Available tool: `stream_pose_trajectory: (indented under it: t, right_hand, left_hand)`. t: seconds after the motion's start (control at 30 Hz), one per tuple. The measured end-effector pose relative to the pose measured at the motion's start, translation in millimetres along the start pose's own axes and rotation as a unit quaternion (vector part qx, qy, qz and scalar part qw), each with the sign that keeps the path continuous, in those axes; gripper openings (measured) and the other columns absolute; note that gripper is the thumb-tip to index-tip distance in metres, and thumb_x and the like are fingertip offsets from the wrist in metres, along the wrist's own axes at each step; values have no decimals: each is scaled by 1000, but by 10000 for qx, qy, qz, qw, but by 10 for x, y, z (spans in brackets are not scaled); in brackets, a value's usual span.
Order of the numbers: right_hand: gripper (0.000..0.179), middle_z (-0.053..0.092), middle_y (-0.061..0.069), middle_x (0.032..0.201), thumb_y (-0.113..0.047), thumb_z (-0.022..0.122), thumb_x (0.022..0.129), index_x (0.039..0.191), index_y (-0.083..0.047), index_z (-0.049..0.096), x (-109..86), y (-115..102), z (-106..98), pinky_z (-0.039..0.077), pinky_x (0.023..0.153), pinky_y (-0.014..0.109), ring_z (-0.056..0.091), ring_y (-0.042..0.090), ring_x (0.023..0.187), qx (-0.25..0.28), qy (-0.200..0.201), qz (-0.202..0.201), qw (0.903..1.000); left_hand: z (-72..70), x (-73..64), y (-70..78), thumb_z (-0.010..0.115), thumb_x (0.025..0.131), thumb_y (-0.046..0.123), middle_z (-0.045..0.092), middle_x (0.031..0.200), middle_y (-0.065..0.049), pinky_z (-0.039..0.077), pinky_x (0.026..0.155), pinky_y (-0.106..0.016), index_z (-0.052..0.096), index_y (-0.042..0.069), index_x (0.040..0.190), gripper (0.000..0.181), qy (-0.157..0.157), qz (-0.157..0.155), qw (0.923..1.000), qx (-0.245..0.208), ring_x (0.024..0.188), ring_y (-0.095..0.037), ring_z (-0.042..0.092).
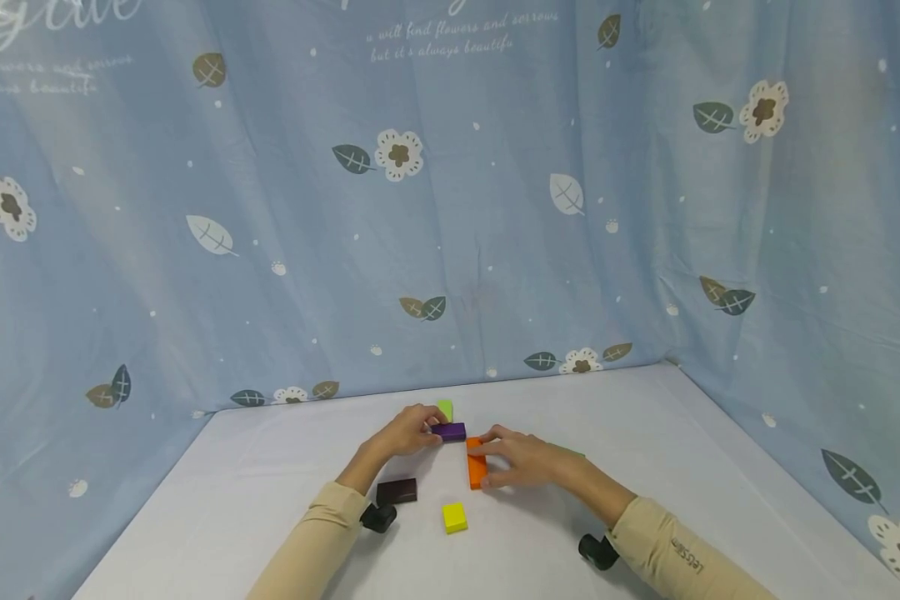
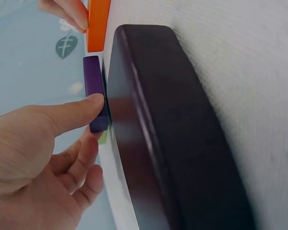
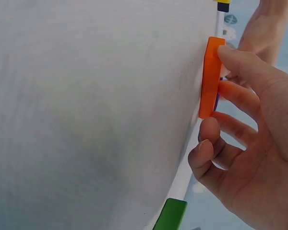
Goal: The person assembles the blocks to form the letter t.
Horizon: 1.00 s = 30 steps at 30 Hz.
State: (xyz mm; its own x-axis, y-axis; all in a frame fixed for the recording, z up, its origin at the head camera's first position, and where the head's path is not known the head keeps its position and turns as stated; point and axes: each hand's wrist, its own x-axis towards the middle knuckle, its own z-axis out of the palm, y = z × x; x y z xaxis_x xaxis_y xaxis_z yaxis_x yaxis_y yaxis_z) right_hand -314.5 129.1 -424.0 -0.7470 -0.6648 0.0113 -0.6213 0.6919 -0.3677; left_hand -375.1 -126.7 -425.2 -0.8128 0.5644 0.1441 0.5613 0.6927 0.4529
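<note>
My left hand (image 1: 411, 430) pinches a purple block (image 1: 450, 432) near its left end; the left wrist view shows the thumb on the side of the purple block (image 2: 93, 76). Just right of it, my right hand (image 1: 523, 458) holds an orange block (image 1: 477, 467) that points toward me. In the right wrist view, the thumb rests at one end of the orange block (image 3: 211, 76) and fingertips reach its other end. The near corner of the purple block lies close to the orange one's far end. Behind the purple block stands a lime block (image 1: 445, 408), partly covered.
A dark brown block (image 1: 397, 492) lies by the left wrist, and a yellow block (image 1: 455, 517) sits nearer me. The green block (image 3: 171, 214) is mostly hidden behind my right arm in the head view. Blue printed curtains (image 1: 480, 250) surround the white table (image 1: 285, 467).
</note>
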Motion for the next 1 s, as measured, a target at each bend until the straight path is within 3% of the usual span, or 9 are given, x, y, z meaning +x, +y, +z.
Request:
stream_pose_trajectory:
  t: [0.2,1.0]
  right_hand:
    - [57,51,6,141,-46,67,90,140,-22,56,0,2,8,41,101,63,56,29,122,8,9,16,10000]
    - [57,51,5,141,-47,67,90,140,-22,57,1,6,18,42,101,60,55,28,121,74,41,53,9999]
  left_hand:
    - [20,16,25,71,88,8,67,106,-16,51,85,-42,67,4,114,26,-60,-145,9999,-36,93,-26,60]
    - [82,71,76,74,87,8,67,104,-16,51,83,-40,69,3,113,27,-86,-46,9999,83,89,-24,59]
